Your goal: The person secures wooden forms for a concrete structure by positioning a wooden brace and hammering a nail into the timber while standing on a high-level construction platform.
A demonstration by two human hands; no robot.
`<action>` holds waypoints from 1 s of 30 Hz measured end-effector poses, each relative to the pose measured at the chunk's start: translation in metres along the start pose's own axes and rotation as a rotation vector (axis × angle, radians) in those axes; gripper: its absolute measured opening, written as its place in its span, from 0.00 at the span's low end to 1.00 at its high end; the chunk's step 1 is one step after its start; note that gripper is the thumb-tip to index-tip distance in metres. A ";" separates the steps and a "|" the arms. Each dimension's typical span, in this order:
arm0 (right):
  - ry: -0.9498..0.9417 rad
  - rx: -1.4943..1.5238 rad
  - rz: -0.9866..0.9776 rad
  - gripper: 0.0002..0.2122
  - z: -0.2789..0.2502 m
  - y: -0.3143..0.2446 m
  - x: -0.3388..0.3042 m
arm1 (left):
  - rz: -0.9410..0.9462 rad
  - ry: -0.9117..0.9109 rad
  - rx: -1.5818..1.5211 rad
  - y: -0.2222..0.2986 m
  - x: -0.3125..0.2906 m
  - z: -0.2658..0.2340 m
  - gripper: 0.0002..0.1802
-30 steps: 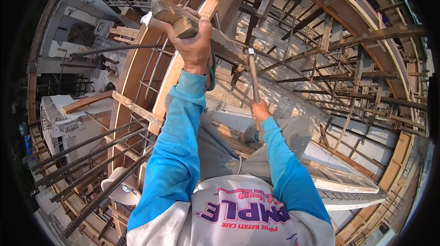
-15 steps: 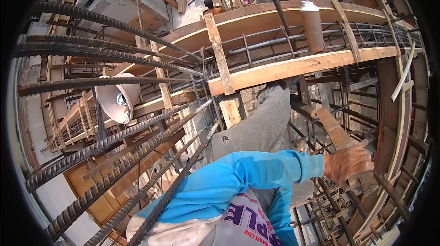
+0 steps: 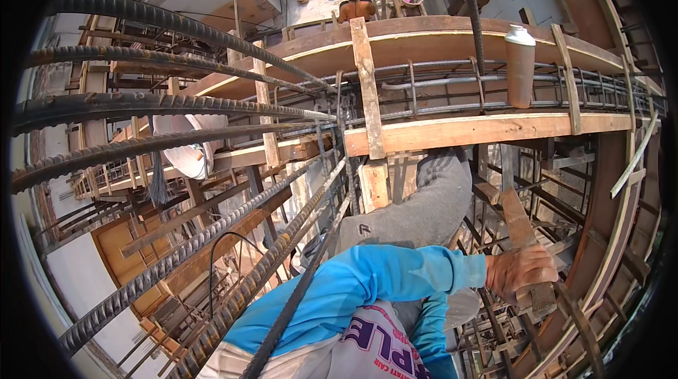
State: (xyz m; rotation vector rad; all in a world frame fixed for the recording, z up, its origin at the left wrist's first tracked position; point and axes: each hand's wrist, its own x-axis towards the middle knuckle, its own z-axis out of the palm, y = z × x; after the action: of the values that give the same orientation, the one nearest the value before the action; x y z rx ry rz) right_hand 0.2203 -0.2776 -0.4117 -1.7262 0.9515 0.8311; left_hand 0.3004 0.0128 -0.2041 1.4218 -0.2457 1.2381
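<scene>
My left hand (image 3: 521,272), at the end of a blue sleeve reaching across to the right, is closed around a worn wooden board (image 3: 519,218). The board slants down past my fingers, and its lower end shows below them. Of my right arm only a bit of blue sleeve (image 3: 432,329) is visible; the hand is hidden. My leg in grey trousers (image 3: 417,213) extends forward beneath the timber edge (image 3: 494,128) of a beam form. A brown bottle with a white cap (image 3: 520,72) stands upright in that form, away from my hands.
Thick ribbed steel bars (image 3: 176,107) fan out on my left. A rebar cage (image 3: 438,82) lies inside the form, crossed by wooden cleats (image 3: 366,89). A pale rounded container (image 3: 189,149) sits beyond the bars, near a wire bundle (image 3: 159,180). Another person (image 3: 355,6) is farther below.
My view has shifted, so the form and bottle appear farther right and lower. My left hand keeps its grip on the board. More of the other person shows.
</scene>
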 end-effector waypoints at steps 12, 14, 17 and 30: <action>-0.033 -0.296 -0.432 0.10 0.044 -0.032 -0.022 | -0.114 0.059 0.022 0.010 0.026 -0.011 0.33; -0.061 -0.116 -0.233 0.09 0.043 -0.037 -0.025 | -0.232 0.042 -0.054 0.014 0.032 -0.007 0.36; -0.069 -0.013 -0.227 0.08 0.049 -0.026 -0.035 | -0.310 0.037 -0.017 0.019 0.044 -0.007 0.36; -0.030 0.337 -1.126 0.16 0.006 -0.243 -0.179 | -0.464 0.177 -0.029 0.025 0.072 0.006 0.32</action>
State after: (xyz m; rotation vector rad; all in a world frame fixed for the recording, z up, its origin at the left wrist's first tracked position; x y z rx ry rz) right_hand 0.3501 -0.1751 -0.1596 -1.5933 -0.0088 -0.0533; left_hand 0.3145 0.0357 -0.1325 1.2443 0.1806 0.9618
